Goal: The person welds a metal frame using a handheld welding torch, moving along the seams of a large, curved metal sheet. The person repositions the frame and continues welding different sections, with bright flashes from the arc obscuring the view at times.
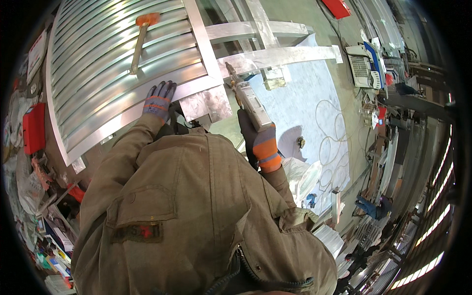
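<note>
A louvred metal panel (123, 91) with a pale frame lies in front of me on the left. My left hand (158, 101), in a grey and orange glove with dark fingertips, rests on its near edge with the fingers stretched out. An orange-headed mallet (142, 42) lies across the slats beyond it. My right hand (259, 142), gloved in black and orange, is wrapped round a gun-like tool (252, 105) with a slim metal nose and pale grey body; I cannot make out its exact kind. The nose points toward the panel's right corner, beside a metal support plate (209, 104).
Metal support beams (285, 55) run under and right of the panel. A pale blue sheet (314, 103) covers the floor, with a looped cable on it. A white and blue crate (363, 66) stands far right, a red case (34, 129) at left. Another person (376, 207) is at lower right.
</note>
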Available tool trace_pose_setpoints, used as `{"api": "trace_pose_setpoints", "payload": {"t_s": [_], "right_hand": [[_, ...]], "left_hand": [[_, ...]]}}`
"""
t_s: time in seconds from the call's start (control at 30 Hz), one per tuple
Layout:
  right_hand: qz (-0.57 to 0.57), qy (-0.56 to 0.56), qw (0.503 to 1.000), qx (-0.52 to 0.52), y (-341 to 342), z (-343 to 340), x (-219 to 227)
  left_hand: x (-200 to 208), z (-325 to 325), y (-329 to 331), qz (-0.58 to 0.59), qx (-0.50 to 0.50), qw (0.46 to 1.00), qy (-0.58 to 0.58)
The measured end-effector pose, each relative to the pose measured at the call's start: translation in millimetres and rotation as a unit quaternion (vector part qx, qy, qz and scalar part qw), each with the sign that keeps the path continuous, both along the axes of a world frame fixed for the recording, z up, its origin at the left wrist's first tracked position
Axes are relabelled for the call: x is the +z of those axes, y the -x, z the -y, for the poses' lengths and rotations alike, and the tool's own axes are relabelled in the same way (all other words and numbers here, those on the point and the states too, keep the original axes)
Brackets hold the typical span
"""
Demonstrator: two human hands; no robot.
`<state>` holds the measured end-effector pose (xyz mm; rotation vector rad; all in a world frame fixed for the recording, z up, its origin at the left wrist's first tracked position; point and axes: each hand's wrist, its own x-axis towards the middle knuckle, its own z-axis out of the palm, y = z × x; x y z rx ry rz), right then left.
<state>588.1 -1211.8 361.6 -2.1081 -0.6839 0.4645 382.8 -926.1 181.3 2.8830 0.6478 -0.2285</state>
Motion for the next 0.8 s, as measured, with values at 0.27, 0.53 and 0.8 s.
{"api": "trace_pose_setpoints", "payload": {"t_s": [0.27, 0.53, 0.8], "right_hand": [[0.035, 0.063, 0.997, -0.033, 33.2, -51.7, -16.3], [0.103, 0.204, 0.974, -0.006, 54.1, -111.3, -36.2], [0.056, 0.2, 0.978, -0.01, 53.4, -149.0, -45.8]], "left_hand": [[-4.6, -43.3, -29.1, 0.026, -0.118, 0.987, 0.101], [-26.3, -59.8, -33.0, 0.067, -0.17, 0.972, 0.145], [-31.4, -66.5, -37.7, 0.057, -0.196, 0.962, 0.179]]}}
